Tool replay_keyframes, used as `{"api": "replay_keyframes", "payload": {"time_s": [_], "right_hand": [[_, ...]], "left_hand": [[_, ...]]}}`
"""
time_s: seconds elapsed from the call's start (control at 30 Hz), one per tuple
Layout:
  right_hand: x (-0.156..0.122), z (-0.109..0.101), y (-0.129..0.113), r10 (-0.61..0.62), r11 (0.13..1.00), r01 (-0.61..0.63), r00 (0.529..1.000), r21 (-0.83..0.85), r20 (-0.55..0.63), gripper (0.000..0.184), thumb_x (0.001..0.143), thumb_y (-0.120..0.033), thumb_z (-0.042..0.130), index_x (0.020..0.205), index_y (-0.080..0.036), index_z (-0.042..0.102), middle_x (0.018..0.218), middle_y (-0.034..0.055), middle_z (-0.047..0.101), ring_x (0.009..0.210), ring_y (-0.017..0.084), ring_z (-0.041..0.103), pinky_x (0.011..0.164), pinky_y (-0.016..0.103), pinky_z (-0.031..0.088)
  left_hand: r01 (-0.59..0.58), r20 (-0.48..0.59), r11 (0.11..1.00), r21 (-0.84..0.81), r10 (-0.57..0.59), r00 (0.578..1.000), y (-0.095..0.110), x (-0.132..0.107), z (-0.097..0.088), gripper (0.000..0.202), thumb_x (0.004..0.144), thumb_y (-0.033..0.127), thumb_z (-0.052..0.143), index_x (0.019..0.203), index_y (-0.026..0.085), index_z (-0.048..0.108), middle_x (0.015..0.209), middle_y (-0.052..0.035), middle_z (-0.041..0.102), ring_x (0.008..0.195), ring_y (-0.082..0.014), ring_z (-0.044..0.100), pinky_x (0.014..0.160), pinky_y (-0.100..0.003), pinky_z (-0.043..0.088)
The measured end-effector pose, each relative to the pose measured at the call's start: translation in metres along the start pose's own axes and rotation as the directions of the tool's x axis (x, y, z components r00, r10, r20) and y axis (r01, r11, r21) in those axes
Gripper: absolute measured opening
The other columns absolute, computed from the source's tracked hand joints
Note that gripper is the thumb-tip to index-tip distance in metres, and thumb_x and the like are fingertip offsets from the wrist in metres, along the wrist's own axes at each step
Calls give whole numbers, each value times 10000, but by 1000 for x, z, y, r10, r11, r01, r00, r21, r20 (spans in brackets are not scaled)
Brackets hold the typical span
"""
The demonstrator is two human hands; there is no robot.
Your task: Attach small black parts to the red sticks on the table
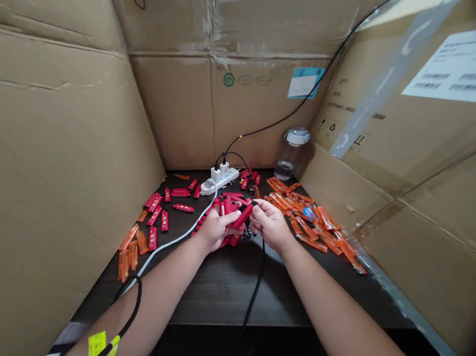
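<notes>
My left hand [216, 229] is closed around a bundle of several red lighters [226, 206], held upright over the dark table [224, 286]. My right hand [270, 224] pinches one red lighter [243, 215] that lies tilted against the bundle, its tip near the left thumb. A small black part [247, 234] hangs just below the two hands. More red lighters [170, 201] lie scattered at the left and behind the hands. A heap of orange lighters [305, 217] spreads to the right, and a few orange lighters [127, 254] lie at the left edge.
Cardboard boxes [59, 156] wall the table on the left, back and right. A white power strip [220, 180] with plugs sits at the back, its white cable running left. A clear bottle [291, 153] stands at the back right. A black cable [253, 295] runs toward me.
</notes>
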State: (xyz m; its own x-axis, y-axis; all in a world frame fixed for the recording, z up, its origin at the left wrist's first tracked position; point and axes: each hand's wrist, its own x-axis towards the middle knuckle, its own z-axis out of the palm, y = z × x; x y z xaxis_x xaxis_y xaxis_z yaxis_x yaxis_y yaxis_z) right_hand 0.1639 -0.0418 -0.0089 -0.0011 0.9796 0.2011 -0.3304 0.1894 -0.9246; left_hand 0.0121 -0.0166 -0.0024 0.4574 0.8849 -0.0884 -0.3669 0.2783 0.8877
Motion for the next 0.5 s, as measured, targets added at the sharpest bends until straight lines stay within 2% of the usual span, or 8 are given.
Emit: {"api": "replay_keyframes", "payload": {"time_s": [0.13, 0.2, 0.27, 0.33, 0.4, 0.43, 0.5], "right_hand": [[-2, 1, -3, 55, 997, -58, 996, 43, 69, 281, 776, -444, 642, 885, -219, 515, 509, -107, 302, 403, 55, 240, 376, 182, 256], [-3, 1, -5, 67, 997, -71, 994, 41, 91, 277, 781, -451, 635, 878, -220, 518, 503, -107, 298, 396, 53, 229, 372, 182, 243], [-3, 1, -5, 75, 997, -78, 992, 28, 98, 275, 780, -454, 634, 889, -223, 530, 491, -110, 296, 385, 50, 220, 372, 180, 236], [-3, 0, -3, 73, 997, -74, 994, 6, 81, 283, 776, -456, 635, 913, -225, 544, 485, -111, 316, 375, 48, 227, 371, 182, 247], [-3, 0, -2, 35, 998, -33, 999, -60, 33, 301, 772, -455, 638, 941, -218, 562, 484, -103, 372, 370, 56, 284, 377, 197, 291], [-3, 0, -1, 2, 993, -1, 1000, -122, 3, 301, 775, -452, 635, 941, -209, 573, 484, -94, 407, 372, 64, 329, 386, 210, 320], [-3, 1, 0, -76, 958, 63, 996, -279, -37, 268, 797, -447, 611, 882, -193, 594, 480, -69, 469, 388, 88, 421, 420, 238, 371]], "left_hand": [[128, 164, 985, -120, -107, 981, -3, -1, -2, 259, 750, 266, 687, 970, 146, 621, 697, -42, 647, 613, -159, 641, 543, -315, 577], [174, 239, 978, -119, -142, 960, -2, -2, -1, 242, 763, 282, 672, 956, 146, 616, 713, -51, 646, 625, -162, 646, 525, -293, 568], [162, 273, 984, -70, -138, 952, 0, -4, 0, 253, 753, 289, 680, 947, 144, 606, 731, -56, 642, 617, -157, 643, 464, -228, 522], [81, 262, 997, 6, -80, 962, 2, -5, 0, 254, 749, 301, 681, 926, 141, 592, 687, -38, 616, 556, -131, 610, 397, -176, 438], [-56, 186, 991, 121, 33, 982, 2, -5, 1, 256, 742, 294, 683, 925, 151, 577, 667, -17, 603, 529, -111, 582, 409, -175, 420], [-134, 132, 970, 202, 108, 985, 2, -5, 1, 266, 731, 276, 689, 941, 162, 572, 698, -17, 618, 562, -114, 593, 457, -190, 453], [-256, 45, 883, 394, 260, 965, 1, -4, 1, 306, 708, 227, 694, 984, 189, 568, 830, -27, 655, 718, -146, 638, 633, -248, 524]]}}
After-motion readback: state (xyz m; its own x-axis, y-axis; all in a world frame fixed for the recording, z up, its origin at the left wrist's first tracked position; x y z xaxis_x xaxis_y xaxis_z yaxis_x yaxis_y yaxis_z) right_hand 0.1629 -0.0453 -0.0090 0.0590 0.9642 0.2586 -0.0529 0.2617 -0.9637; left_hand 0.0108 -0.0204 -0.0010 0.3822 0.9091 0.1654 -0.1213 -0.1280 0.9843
